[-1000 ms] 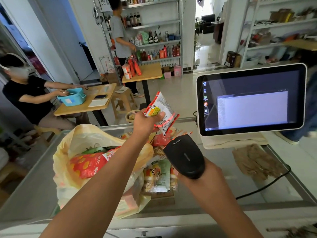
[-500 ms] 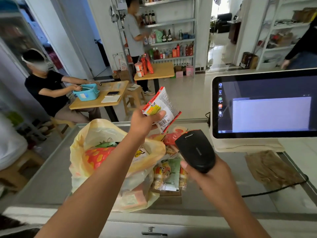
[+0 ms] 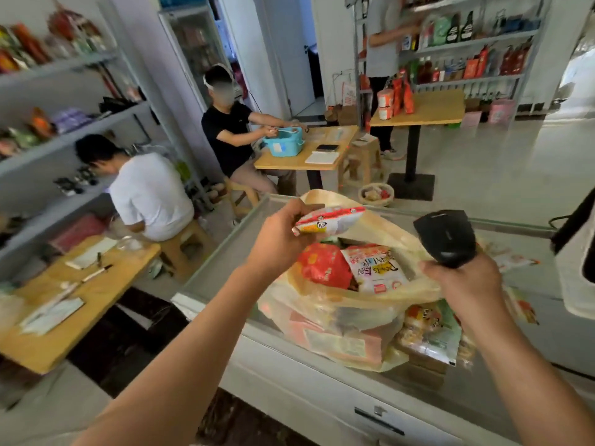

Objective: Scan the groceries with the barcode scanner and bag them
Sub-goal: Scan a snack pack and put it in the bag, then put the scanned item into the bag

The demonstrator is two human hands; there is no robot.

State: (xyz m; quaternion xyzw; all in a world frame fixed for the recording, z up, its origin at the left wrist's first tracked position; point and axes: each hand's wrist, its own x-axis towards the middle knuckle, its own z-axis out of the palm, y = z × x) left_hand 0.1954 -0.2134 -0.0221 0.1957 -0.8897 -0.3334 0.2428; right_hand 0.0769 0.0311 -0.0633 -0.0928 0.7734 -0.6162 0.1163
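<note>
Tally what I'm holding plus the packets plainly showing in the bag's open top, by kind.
Snack packets: 3 (panda packet in the left hand; red packet and white packet in the bag)
Barcode scanner: 1 (in the right hand)
Total: 4

scanner (image 3: 446, 236) 1 | bag (image 3: 370, 300) 1 | held packet (image 3: 328, 218) 1 | tables (image 3: 64, 300) (image 3: 289, 160) (image 3: 428, 109) 3 | bystanders (image 3: 151, 194) (image 3: 228, 130) (image 3: 380, 43) 3

Glass counter (image 3: 515, 236) w/ yellow bag (image 3: 338, 304), snack pkts (image 3: 431, 329) beside it
</note>
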